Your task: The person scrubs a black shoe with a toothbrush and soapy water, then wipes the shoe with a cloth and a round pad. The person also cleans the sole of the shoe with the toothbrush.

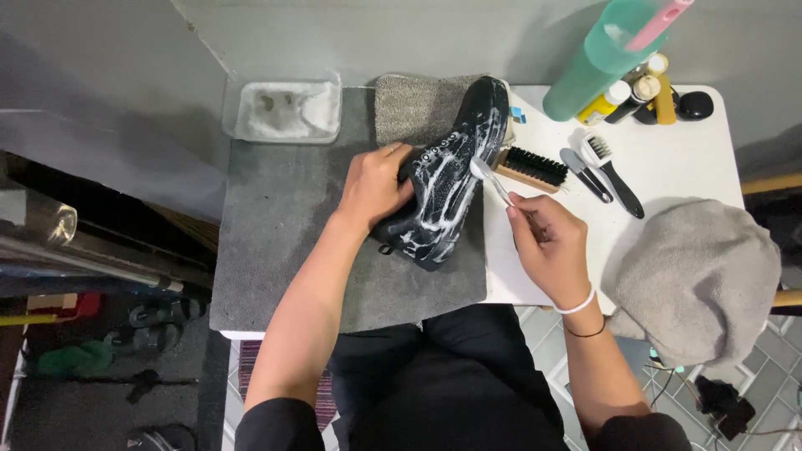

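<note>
A black shoe (447, 179) streaked with white foam lies sole-up on a grey mat (284, 242). My left hand (376, 185) grips the shoe's left side and holds it steady. My right hand (547, 242) holds a small white-handled brush (489, 177) whose head touches the foamy sole near the middle. Both forearms reach in from the bottom of the view.
A clear tub (284, 108) of soapy water stands at the mat's back left. A wooden brush (530, 167), two dark-handled brushes (610, 171), a green bottle (601, 58) and small bottles sit on the white table (685, 159). A grey towel (702, 280) lies at right.
</note>
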